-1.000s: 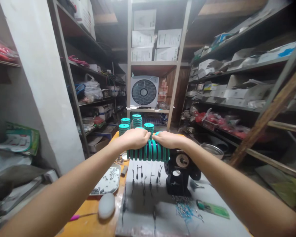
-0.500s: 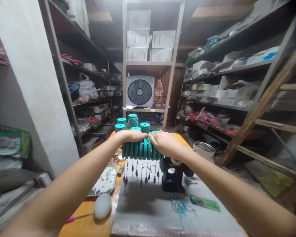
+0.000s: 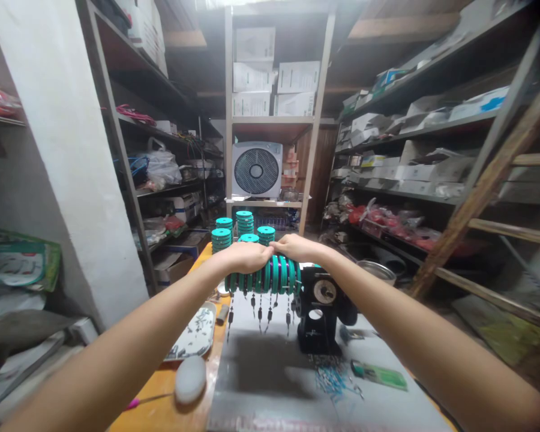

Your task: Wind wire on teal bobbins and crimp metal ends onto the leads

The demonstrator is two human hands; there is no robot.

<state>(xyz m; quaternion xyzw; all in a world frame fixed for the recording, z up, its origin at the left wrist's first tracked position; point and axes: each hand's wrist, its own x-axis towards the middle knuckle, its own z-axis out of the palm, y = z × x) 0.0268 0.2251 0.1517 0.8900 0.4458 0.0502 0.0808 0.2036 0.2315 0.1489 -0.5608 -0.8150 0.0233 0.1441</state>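
A horizontal row of teal line spools [image 3: 276, 275] sits side by side at the left of a small black machine [image 3: 318, 327]. Dark line is wound round some of them, and short lines with dark weights [image 3: 260, 315] dangle below. My left hand [image 3: 251, 257] is closed over the top of the row, its fingers partly hidden. Beside it, my right hand [image 3: 300, 247] arches over the row with its fingertips pinched together, close to the left fingertips. Whatever that pinch holds is too small to make out. Stacks of similar spools [image 3: 244, 223] stand just behind.
A white tray [image 3: 212, 318] of small dark parts lies left, near a round whitish object [image 3: 190, 379] and a pink-handled tool [image 3: 135, 404]. On the grey board [image 3: 261, 402] are blue bits [image 3: 330, 381] and a green case [image 3: 382, 375]. Shelves, a box fan [image 3: 256, 170] and a ladder surround the table.
My right hand has lifted slightly and drawn its fingers together near the left. More of the spools' right end and the machine now show. The view has shifted slightly.
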